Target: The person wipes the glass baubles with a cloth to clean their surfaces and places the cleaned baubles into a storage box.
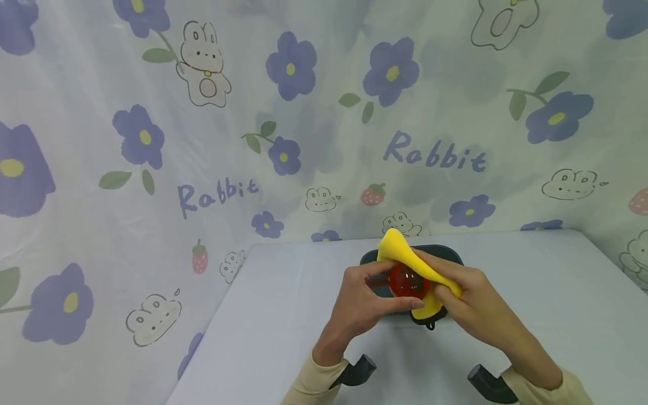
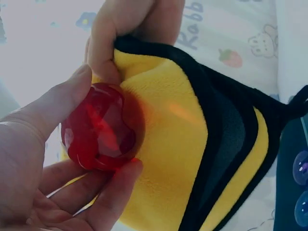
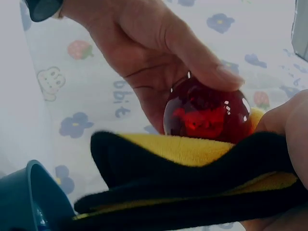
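A shiny, see-through red ball [image 1: 405,281] is held between the thumb and fingers of my left hand [image 1: 356,301]. My right hand [image 1: 473,298] grips a folded yellow cloth [image 1: 394,246] with black edging and a small hanging loop. In the left wrist view the cloth [image 2: 166,110] lies along the far side of the ball [image 2: 98,127]. The right wrist view has the ball [image 3: 207,113] right at the cloth's yellow face, with the black-edged folds hanging below it. Some right-hand fingers are hidden behind the cloth.
Under and behind the hands stands a dark teal bin [image 1: 445,251]. Clear balls with purple and blue tints [image 2: 301,168] show in it in the left wrist view. The white table [image 1: 283,315] meets a curtain [image 1: 324,124] printed with rabbits and flowers.
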Action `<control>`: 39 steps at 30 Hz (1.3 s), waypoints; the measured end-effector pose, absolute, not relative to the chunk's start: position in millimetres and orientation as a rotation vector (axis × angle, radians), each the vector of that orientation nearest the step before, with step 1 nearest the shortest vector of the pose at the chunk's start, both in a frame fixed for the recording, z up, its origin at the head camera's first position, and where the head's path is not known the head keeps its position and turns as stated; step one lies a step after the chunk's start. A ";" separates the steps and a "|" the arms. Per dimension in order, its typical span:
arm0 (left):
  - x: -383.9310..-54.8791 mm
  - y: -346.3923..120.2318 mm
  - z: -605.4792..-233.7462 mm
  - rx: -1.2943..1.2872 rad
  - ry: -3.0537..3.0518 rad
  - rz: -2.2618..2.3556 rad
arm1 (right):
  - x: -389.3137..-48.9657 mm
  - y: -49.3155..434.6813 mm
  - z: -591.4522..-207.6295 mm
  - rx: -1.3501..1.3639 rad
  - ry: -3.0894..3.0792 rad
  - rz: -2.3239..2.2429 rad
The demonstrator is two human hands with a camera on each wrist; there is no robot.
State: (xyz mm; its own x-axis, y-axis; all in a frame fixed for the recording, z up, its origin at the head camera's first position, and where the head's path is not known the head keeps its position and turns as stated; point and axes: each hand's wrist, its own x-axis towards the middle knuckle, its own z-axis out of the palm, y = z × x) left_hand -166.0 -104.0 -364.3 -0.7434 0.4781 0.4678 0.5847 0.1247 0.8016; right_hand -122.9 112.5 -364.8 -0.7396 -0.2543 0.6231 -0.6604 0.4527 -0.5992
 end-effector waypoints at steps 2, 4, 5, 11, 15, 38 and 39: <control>-164.7 -103.8 -364.3 -1.103 -2.259 -1.709 | -123.4 112.7 -365.6 0.770 -2.256 1.251; -163.6 -103.7 -363.9 -1.128 -2.229 -1.703 | -123.5 112.5 -366.1 0.770 -2.253 1.276; -163.4 -103.5 -363.9 -1.142 -2.212 -1.696 | -123.7 112.5 -366.2 0.773 -2.247 1.291; -163.5 -103.4 -364.5 -1.172 -2.144 -1.655 | -124.1 112.4 -366.2 0.739 -2.262 1.362; -162.5 -104.2 -365.0 -1.146 -2.133 -1.688 | -122.5 110.4 -365.8 0.716 -2.278 1.380; -171.8 -101.0 -367.3 -0.923 -1.945 -1.971 | -118.6 100.6 -364.7 0.579 -2.416 1.378; -172.4 -100.9 -367.6 -0.912 -1.937 -1.975 | -117.5 100.3 -363.9 0.580 -2.415 1.375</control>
